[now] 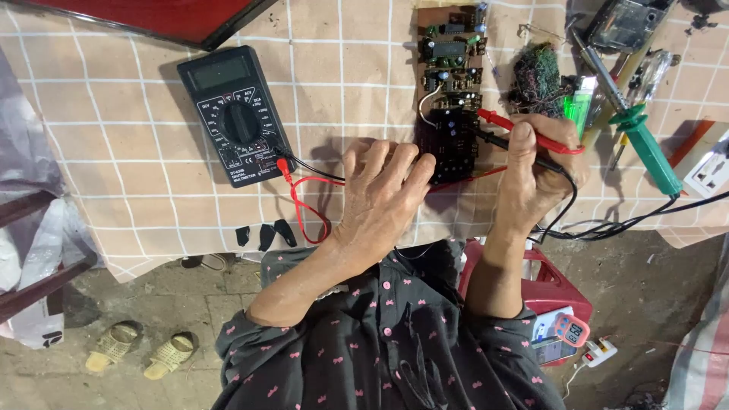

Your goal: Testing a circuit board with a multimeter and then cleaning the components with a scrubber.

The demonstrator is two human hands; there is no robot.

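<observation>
A long brown circuit board [449, 68] with many small parts lies on the checked tablecloth [152, 190]. My left hand [380, 193] rests flat on the cloth, fingers spread, fingertips touching the board's near dark end. My right hand [531, 171] holds a red probe [524, 130] and a black probe [505, 143] together, their tips on the board's near end. A black multimeter [234, 114] lies to the left, its red and black leads [304, 197] running under my left hand.
A green-handled soldering iron [642, 140] lies at the right beside a green lighter [579, 106], a tangled wire ball [535, 76], and a white socket strip [710, 171]. A red stool [558, 285] and two sandals [140, 349] are on the floor.
</observation>
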